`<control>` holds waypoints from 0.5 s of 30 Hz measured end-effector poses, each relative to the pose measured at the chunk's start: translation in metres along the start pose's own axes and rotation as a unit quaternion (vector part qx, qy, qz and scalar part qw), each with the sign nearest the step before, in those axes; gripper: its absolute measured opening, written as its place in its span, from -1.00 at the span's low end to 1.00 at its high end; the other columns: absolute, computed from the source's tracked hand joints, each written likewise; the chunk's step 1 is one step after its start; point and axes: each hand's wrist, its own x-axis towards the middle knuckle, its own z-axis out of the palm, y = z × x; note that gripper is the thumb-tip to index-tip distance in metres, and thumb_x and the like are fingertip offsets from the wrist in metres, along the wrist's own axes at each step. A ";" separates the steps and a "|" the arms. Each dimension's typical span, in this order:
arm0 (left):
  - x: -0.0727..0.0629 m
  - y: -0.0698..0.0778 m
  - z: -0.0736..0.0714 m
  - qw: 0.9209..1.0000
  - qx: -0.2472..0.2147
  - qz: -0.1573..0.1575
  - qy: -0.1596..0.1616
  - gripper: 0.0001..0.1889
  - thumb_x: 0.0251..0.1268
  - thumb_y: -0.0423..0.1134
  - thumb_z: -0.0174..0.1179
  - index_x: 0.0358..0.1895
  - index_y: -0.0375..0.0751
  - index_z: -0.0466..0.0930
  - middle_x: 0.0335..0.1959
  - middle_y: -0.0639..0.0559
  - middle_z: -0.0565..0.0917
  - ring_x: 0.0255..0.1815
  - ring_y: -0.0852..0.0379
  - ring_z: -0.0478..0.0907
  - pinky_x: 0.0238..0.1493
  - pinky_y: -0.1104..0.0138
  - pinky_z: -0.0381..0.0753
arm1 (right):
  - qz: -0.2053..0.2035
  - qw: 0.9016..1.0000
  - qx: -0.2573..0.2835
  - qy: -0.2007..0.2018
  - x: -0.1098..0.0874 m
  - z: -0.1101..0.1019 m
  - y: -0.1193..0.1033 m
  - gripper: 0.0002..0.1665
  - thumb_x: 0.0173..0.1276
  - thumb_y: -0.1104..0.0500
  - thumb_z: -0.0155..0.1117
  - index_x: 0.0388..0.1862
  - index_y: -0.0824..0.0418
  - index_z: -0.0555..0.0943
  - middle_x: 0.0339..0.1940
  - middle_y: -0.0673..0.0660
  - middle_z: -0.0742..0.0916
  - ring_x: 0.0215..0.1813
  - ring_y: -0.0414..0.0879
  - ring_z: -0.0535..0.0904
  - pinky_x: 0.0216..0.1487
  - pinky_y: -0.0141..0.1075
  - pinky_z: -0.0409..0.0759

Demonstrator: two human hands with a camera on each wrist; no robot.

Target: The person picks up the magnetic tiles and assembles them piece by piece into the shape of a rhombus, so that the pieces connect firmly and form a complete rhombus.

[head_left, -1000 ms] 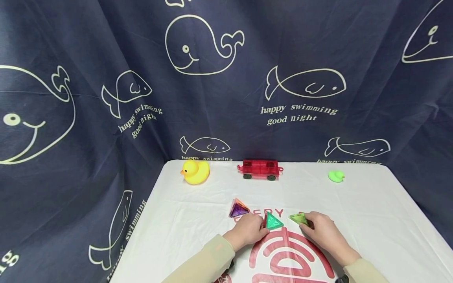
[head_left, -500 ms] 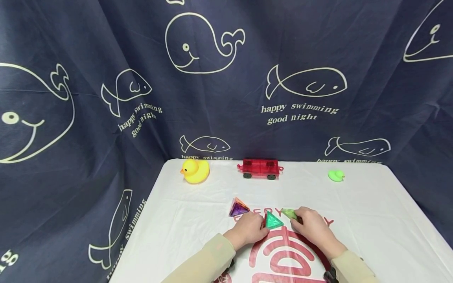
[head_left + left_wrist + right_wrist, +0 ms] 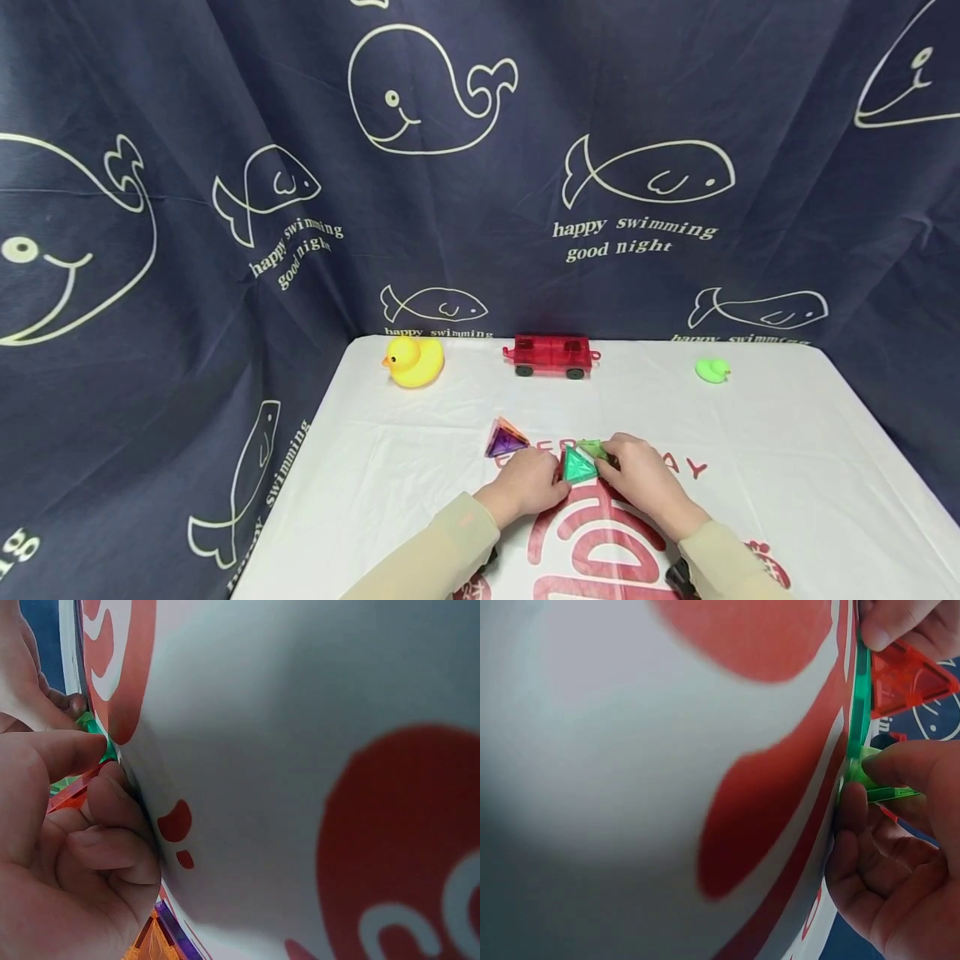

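A teal triangular magnetic tile (image 3: 579,466) lies on the white tablecloth between the two hands. My left hand (image 3: 528,483) pinches a red triangular magnetic tile (image 3: 909,681) that stands up at the teal tile's left edge. In the head view the fingers mostly hide that red tile. At the teal tile's right side, my right hand (image 3: 641,475) pinches a light green triangular magnetic tile (image 3: 592,448) between thumb and fingers, tilted up. Its lower edge is right at the teal tile's edge in the right wrist view.
Leaning purple and orange triangular tiles (image 3: 506,439) stand just beyond the left hand. Along the back are a yellow rubber duck (image 3: 415,362), a red wheeled wagon (image 3: 552,357) and a small green duck (image 3: 712,371). A dark blue curtain (image 3: 480,208) hangs behind the table.
My right hand has moved left with the light green tile, from apart to right beside the teal tile. The left hand stays in place with the red tile.
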 end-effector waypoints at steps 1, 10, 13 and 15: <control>0.000 0.000 -0.001 1.000 0.000 0.001 -0.001 -0.52 0.27 -0.08 0.33 -0.73 0.00 0.30 -0.85 0.27 0.21 -0.70 0.23 0.30 -0.57 0.32 0.31 | -0.004 1.000 0.002 0.003 0.001 0.000 -0.002 -0.69 0.28 0.29 0.49 -0.54 0.06 0.56 -0.52 -0.08 0.51 -0.50 -0.21 0.35 -0.42 -0.26 0.41; 0.001 0.001 -0.003 1.000 -0.001 0.001 -0.006 -0.54 0.28 -0.09 0.32 -0.73 0.00 0.32 -0.84 0.26 0.24 -0.69 0.22 0.33 -0.54 0.32 0.34 | -0.005 1.000 -0.006 0.001 0.005 0.006 -0.011 -0.70 0.27 0.27 0.47 -0.55 0.01 0.57 -0.49 -0.11 0.55 -0.47 -0.24 0.42 -0.41 -0.21 0.48; 0.001 0.001 -0.002 1.000 0.001 -0.001 -0.010 -0.53 0.30 -0.08 0.31 -0.73 0.00 0.32 -0.85 0.26 0.25 -0.68 0.23 0.33 -0.53 0.33 0.34 | 0.002 1.000 -0.011 -0.004 0.005 0.008 -0.012 -0.73 0.28 0.26 0.47 -0.52 0.01 0.59 -0.48 -0.11 0.56 -0.46 -0.23 0.43 -0.40 -0.20 0.49; 0.001 0.001 -0.001 1.000 0.004 -0.001 -0.011 -0.53 0.30 -0.08 0.31 -0.73 0.00 0.33 -0.85 0.26 0.25 -0.68 0.23 0.34 -0.52 0.33 0.35 | 0.008 1.000 -0.011 -0.008 0.005 0.008 -0.012 -0.78 0.29 0.25 0.47 -0.49 0.02 0.63 -0.46 -0.10 0.57 -0.46 -0.22 0.44 -0.39 -0.18 0.50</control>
